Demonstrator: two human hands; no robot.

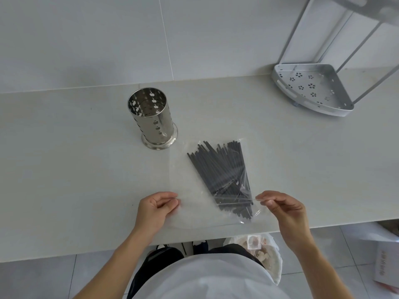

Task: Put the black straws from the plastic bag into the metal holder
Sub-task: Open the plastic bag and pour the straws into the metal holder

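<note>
A clear plastic bag lies flat on the white counter, with a fanned bundle of black straws inside its right half. My left hand pinches the bag's near left edge. My right hand pinches the near right edge, beside the straws' near ends. The shiny perforated metal holder stands upright and looks empty, behind and to the left of the bag, a short gap from it.
A grey metal corner rack with thin legs stands at the back right of the counter. The tiled wall rises behind. Below the counter's front edge are a bin with a white liner and a box on the floor.
</note>
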